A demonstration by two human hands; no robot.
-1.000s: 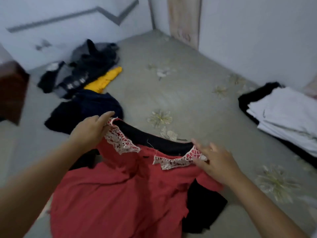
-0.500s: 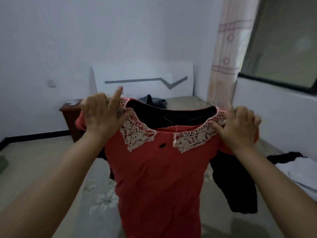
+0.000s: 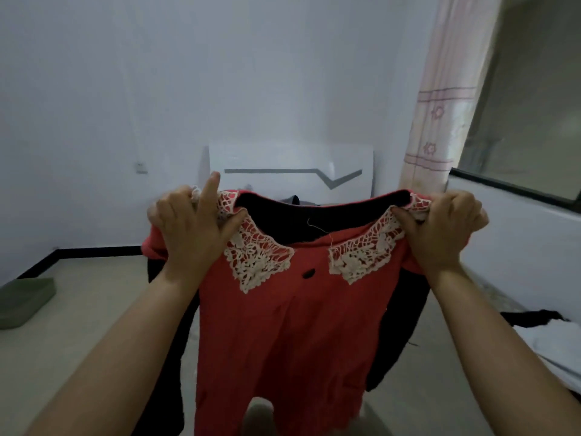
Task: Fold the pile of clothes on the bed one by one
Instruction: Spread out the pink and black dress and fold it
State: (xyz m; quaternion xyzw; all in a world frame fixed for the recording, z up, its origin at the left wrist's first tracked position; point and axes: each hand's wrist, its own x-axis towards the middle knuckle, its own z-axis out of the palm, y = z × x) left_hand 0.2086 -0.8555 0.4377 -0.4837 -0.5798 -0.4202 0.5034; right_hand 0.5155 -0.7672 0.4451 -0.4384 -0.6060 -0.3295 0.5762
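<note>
A red dress (image 3: pixel 283 357) of soft, matte cloth hung straight down in the near middle of the view, held up in the air between two raised bare forearms. Its front was flat with a faint centre pleat, a small dark oval button (image 3: pixel 309 273) sat just below the neckline, and black fabric (image 3: pixel 405 325) showed inside the neck opening and hung behind the red on the right side. A cream lace collar (image 3: pixel 261 262), openwork and pointed, lay in two flaps on either side of the neck. The left hand (image 3: pixel 191 228) gripped the left shoulder of the dress with fingers curled over the lace and the index finger sticking up. The right hand (image 3: pixel 440 228) was clamped on the right shoulder, thumb pressed on the lace edge. The hands were well apart, stretching the neckline between them. To the near right, white folded cloth (image 3: pixel 562 344) lay on the bed (image 3: pixel 418 401). Farther off stood a glossy white headboard (image 3: pixel 292 165) with a grey zigzag stripe, and a pale patterned curtain (image 3: pixel 440 99) hung at the far right.
</note>
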